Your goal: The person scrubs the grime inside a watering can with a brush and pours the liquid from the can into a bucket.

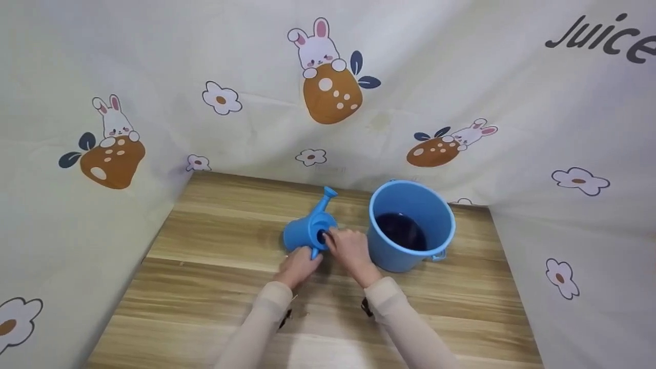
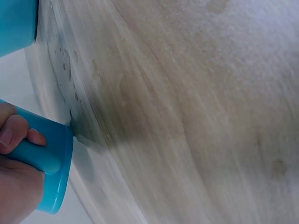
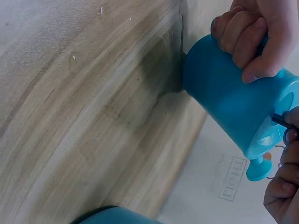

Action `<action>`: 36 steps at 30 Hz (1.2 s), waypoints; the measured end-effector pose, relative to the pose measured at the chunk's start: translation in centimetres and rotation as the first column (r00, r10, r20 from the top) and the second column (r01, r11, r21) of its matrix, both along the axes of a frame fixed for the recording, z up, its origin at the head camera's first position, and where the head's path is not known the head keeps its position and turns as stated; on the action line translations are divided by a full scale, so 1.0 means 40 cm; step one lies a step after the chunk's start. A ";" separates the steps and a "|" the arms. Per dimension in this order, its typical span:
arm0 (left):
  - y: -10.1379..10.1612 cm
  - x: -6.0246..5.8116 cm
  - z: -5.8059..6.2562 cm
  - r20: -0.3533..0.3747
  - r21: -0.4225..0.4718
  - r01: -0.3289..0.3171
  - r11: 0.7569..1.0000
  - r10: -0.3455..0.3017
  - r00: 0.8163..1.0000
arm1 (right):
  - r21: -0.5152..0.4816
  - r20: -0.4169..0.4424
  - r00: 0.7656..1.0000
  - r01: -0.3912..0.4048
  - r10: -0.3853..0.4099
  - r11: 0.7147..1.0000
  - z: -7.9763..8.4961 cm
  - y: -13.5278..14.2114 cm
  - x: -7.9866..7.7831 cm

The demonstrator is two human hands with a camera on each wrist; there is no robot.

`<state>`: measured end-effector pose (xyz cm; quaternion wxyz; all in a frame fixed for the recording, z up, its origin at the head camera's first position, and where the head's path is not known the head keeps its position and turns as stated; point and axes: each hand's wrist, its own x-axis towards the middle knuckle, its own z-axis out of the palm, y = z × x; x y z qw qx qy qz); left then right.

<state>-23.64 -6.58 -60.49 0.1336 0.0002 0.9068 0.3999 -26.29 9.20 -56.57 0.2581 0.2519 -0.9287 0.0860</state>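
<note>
A blue watering can stands on the wooden table, its spout pointing toward the back wall. My left hand grips the can's handle, fingers curled round it in the left wrist view. At the can's top opening, my right hand pinches a thin dark stick-like object whose end reaches into the opening. What kind of object it is, I cannot tell. Just right of that hand is a larger blue bucket with dark liquid in its bottom.
The wooden table meets a pale printed cloth at its back and sides. Wet patches and droplets lie on the tabletop near the can. The bucket has a small side lug on its right.
</note>
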 end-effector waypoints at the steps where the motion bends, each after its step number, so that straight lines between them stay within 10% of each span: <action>1: 0.000 0.000 0.000 0.003 -0.002 0.002 1.000 -0.002 1.000 | -0.003 0.003 1.000 -0.001 0.001 1.000 0.003 0.001 0.002; 36: 0.011 0.004 -0.005 -0.056 -0.063 -0.006 0.998 0.003 0.998 | -0.134 0.090 0.996 0.019 -0.007 0.991 0.058 0.000 0.035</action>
